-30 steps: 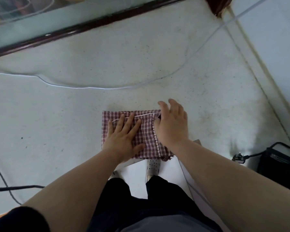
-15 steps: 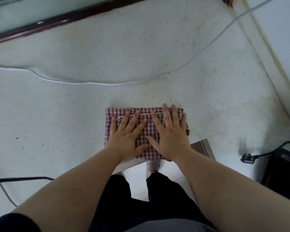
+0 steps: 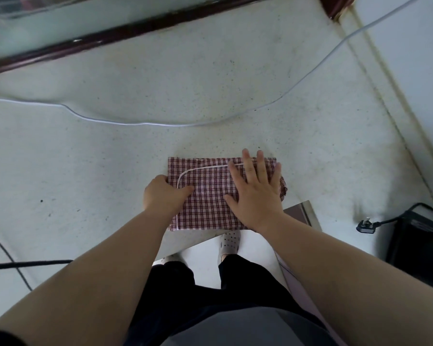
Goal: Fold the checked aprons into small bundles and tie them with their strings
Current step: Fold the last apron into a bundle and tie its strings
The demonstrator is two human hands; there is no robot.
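Note:
A red-and-white checked apron (image 3: 205, 198), folded into a small rectangle with white piping on top, lies on the pale speckled table (image 3: 210, 83) near its front edge. My right hand (image 3: 255, 193) lies flat on the right half of the apron, fingers straight and spread. At the fold's left edge my left hand (image 3: 164, 194) grips the cloth, thumb on top and fingers curled under the edge. The apron's strings are not visible.
A thin white cable (image 3: 145, 123) curves across the table behind the apron. A black cable (image 3: 23, 264) runs in from the left. To the right sit a black plug (image 3: 365, 227) and a black box (image 3: 420, 248). My feet (image 3: 229, 242) show below the table's edge.
My left hand slid off the top of the apron to its left edge and took hold of it. My right hand stayed flat, shifting slightly right.

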